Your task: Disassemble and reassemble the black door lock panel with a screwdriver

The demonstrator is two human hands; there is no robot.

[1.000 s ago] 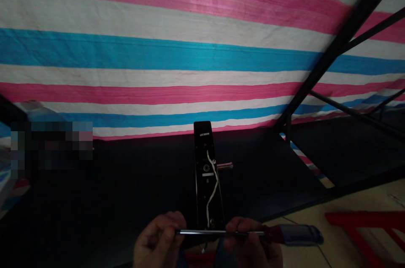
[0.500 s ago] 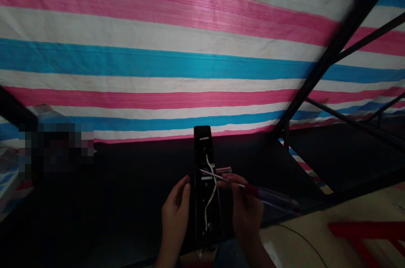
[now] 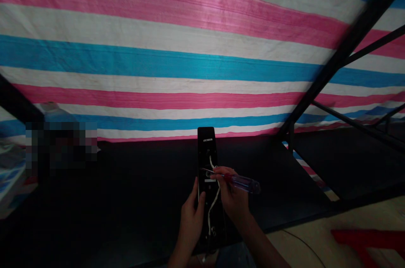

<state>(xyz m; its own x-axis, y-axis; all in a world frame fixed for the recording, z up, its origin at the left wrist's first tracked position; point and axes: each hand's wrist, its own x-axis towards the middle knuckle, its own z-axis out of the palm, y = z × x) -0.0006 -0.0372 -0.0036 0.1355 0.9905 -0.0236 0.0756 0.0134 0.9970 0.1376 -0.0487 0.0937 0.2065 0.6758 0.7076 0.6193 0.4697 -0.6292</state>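
Observation:
A long black panel point(image 3: 206, 142) stands out on the dark table, with a white cable point(image 3: 214, 206) running down its face and small white labels on it. My left hand point(image 3: 191, 213) grips its left edge, thumb on the face and fingers along the side. In my right hand point(image 3: 232, 192) is a screwdriver point(image 3: 245, 183) with a clear purple-red handle. My fingers pinch it near the front of the handle. Its thin shaft points left, and the tip is at the panel's face near the left edge; contact cannot be made out.
Behind the dark table point(image 3: 142, 200) hangs a pink, white and blue striped sheet point(image 3: 177, 63). Black metal bars point(image 3: 335, 61) slant up at the right. Blurred-out items point(image 3: 63, 145) lie at the far left. A red frame point(image 3: 363, 238) is on the floor at lower right.
My left hand has moved right and closed onto the panel's edge. My right hand has slid forward along the screwdriver, nearer the tip, over the panel. The view has shifted slightly.

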